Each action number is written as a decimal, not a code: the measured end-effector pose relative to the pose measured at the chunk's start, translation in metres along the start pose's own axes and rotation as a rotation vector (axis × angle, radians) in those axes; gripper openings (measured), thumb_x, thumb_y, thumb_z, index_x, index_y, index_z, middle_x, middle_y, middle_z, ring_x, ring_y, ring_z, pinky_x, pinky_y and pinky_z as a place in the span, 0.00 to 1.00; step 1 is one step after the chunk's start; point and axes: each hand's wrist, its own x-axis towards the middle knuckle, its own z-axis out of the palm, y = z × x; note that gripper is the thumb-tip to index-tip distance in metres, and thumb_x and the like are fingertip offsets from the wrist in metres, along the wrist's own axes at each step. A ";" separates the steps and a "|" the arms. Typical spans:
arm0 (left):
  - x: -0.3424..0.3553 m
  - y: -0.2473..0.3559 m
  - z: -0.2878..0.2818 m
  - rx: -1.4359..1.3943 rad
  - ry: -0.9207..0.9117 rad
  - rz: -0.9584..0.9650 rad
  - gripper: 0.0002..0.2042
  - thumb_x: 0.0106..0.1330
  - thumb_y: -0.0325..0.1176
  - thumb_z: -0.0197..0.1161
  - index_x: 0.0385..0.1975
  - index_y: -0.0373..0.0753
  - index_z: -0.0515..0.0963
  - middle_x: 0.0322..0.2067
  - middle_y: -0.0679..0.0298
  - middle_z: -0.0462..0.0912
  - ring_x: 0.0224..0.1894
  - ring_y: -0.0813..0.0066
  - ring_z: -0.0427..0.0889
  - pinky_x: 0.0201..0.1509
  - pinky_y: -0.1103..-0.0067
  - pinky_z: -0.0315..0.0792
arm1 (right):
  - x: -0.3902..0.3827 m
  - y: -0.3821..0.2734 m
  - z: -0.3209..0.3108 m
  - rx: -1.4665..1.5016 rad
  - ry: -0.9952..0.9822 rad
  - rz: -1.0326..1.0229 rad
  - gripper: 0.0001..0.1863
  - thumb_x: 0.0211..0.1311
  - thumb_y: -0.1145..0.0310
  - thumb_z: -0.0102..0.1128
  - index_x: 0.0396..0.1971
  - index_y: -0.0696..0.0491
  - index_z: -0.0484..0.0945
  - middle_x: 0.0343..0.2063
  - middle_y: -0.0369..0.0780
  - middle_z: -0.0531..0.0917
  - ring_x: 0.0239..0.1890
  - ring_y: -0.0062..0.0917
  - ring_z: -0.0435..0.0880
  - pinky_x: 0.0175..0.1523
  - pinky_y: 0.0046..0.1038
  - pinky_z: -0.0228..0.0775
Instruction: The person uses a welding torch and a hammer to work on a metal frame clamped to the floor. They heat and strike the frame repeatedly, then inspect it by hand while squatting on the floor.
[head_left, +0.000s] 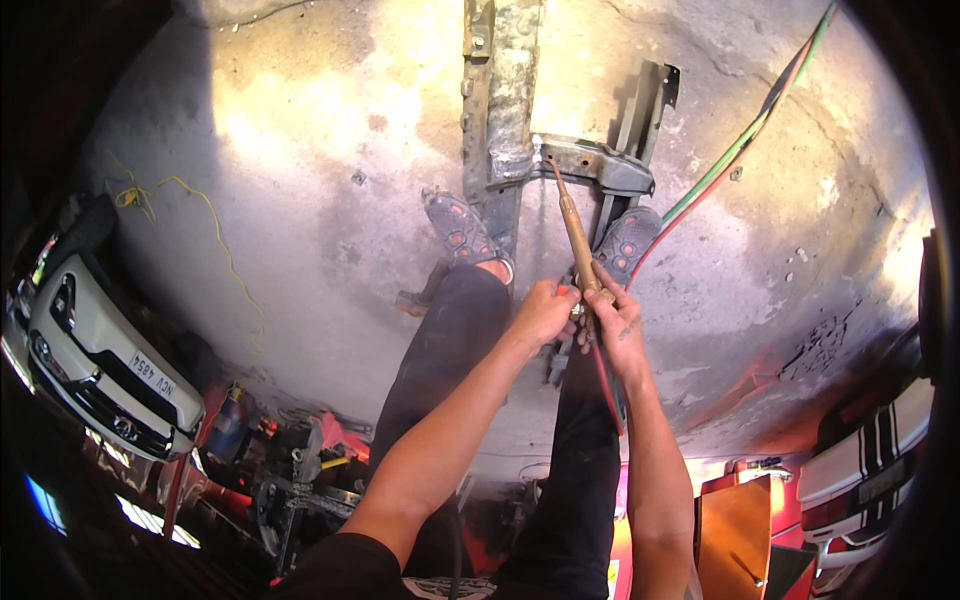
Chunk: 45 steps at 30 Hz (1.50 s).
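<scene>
My right hand point(622, 328) is wrapped round the rear of a brass-coloured gas torch point(575, 228). Its thin bent tip points away from me, at a pale spot on a dark metal bracket point(580, 158). Against the torch's valve end, my left hand point(546, 314) is closed on a small red piece point(562, 291); whether that is a valve knob or a lighter I cannot tell. No flame shows at the tip. The bracket joins a long, worn metal rail point(512, 100) that lies on the concrete floor.
My left shoe point(460, 228) and right shoe point(630, 240) flank the torch. Red and green hoses point(735, 150) run to the far right. A yellow cord point(212, 215) lies at the left, near a white car point(110, 360). Machine parts point(300, 490) stand at the lower left.
</scene>
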 end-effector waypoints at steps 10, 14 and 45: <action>-0.007 0.005 0.001 0.027 0.020 -0.007 0.12 0.76 0.36 0.62 0.41 0.29 0.80 0.31 0.58 0.86 0.27 0.72 0.86 0.29 0.74 0.82 | -0.002 0.002 0.001 0.003 0.003 0.003 0.32 0.70 0.66 0.61 0.71 0.62 0.72 0.65 0.45 0.78 0.53 0.27 0.84 0.56 0.27 0.77; -0.005 0.007 0.001 0.034 0.011 0.017 0.11 0.76 0.34 0.63 0.39 0.30 0.81 0.30 0.59 0.86 0.26 0.73 0.85 0.28 0.74 0.82 | 0.006 0.011 -0.002 -0.019 0.001 -0.055 0.32 0.70 0.65 0.61 0.71 0.63 0.72 0.66 0.47 0.78 0.62 0.31 0.80 0.65 0.29 0.72; -0.002 0.001 0.000 -0.009 0.010 0.043 0.08 0.72 0.30 0.67 0.37 0.29 0.83 0.30 0.59 0.87 0.25 0.73 0.85 0.30 0.74 0.82 | 0.003 0.009 -0.001 -0.008 -0.006 -0.054 0.32 0.70 0.66 0.61 0.71 0.63 0.72 0.68 0.48 0.76 0.69 0.34 0.75 0.72 0.31 0.66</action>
